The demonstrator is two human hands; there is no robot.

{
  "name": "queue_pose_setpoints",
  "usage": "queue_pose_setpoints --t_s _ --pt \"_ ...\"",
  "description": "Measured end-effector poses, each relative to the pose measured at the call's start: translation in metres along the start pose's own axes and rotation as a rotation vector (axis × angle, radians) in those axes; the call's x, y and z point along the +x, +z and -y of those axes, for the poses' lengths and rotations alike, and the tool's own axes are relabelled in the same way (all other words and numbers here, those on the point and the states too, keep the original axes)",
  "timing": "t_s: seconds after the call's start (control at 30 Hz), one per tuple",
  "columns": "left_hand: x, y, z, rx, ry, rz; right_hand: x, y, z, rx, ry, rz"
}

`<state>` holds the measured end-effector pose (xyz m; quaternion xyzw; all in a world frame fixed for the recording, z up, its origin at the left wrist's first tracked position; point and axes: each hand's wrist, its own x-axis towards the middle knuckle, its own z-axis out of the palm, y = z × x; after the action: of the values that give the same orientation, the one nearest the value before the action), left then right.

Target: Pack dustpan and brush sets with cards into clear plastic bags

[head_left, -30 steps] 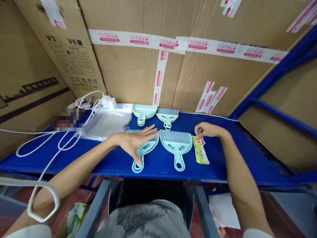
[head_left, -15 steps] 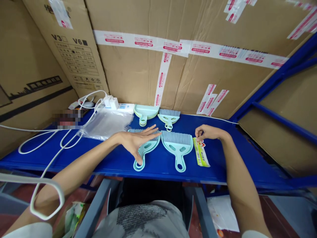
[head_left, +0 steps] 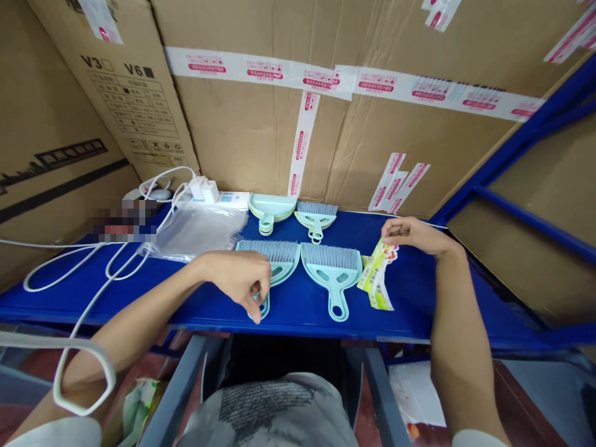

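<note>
My left hand (head_left: 239, 279) is curled at the handle of a pale green dustpan and brush set (head_left: 283, 256), thumb and finger closed at the handle's end and partly covering it. Beside it lies a second dustpan and brush set (head_left: 331, 273), bristles pointing away from me, with neither hand on it. To its right, my right hand (head_left: 410, 236) pinches the top of yellow-green printed labels (head_left: 379, 279). These hang fanned out, their lower ends near the blue table.
Farther back stand stacked dustpans (head_left: 272, 208) and another brush set (head_left: 316, 217). Clear plastic bags (head_left: 195, 230) lie at left, near a power strip (head_left: 233, 198) with white plugs and looping cables (head_left: 109, 267). Cardboard (head_left: 261, 136) walls the back; a blue frame bar (head_left: 512, 161) slants at right.
My left hand has gone from spread fingers over the left set to closed at its handle. My right hand has lifted the labels up and away, and they have fanned apart.
</note>
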<state>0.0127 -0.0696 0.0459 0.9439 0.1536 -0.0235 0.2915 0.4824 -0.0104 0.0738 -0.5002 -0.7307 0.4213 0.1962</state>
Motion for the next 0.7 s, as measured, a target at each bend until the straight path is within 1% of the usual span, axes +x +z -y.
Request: queue_pose_setpoints --t_s 0.07,0.1,0.13,0.27,0.33,0.37,0.4,0.43,0.5,0.53,0.57,0.6,0.63,0.7 --pt "0.002 0.002 0.000 0.015 0.005 0.028 0.000 0.003 0.005 0.054 -0.048 -0.119" --pt "0.003 0.003 -0.001 0.014 0.015 0.048 0.000 0.005 0.006 0.070 -0.062 -0.156" --pt "0.004 0.004 -0.001 0.009 0.026 0.068 0.002 0.006 0.006 0.075 -0.067 -0.168" --pt "0.006 0.005 -0.003 -0.029 0.060 0.114 0.006 0.005 0.002 0.026 -0.010 -0.091" --pt "0.006 0.004 -0.003 -0.061 0.089 0.117 0.007 0.005 0.001 0.035 -0.020 -0.131" --pt "0.007 0.003 -0.003 -0.079 0.108 0.084 0.007 0.006 0.001 0.064 -0.039 -0.170" --pt "0.008 0.001 -0.003 -0.097 0.126 0.014 0.008 0.009 0.002 0.107 -0.059 -0.207" --pt "0.009 -0.001 -0.002 -0.110 0.138 -0.092 0.010 0.013 0.004 0.158 -0.073 -0.232" --pt "0.014 -0.005 0.002 -0.097 0.136 -0.379 0.016 0.025 0.009 0.243 -0.068 -0.236" --pt "0.016 -0.007 0.005 -0.062 0.122 -0.525 0.020 0.032 0.011 0.258 -0.050 -0.216" --pt "0.019 -0.007 0.010 -0.009 0.104 -0.645 0.024 0.039 0.012 0.257 -0.028 -0.187" --pt "0.022 -0.007 0.016 0.063 0.088 -0.733 0.028 0.046 0.013 0.245 -0.007 -0.152" --pt "0.024 -0.007 0.022 0.150 0.074 -0.789 0.032 0.052 0.013 0.228 0.012 -0.116" --pt "0.028 -0.003 0.035 0.352 0.052 -0.813 0.038 0.062 0.012 0.199 0.036 -0.052"
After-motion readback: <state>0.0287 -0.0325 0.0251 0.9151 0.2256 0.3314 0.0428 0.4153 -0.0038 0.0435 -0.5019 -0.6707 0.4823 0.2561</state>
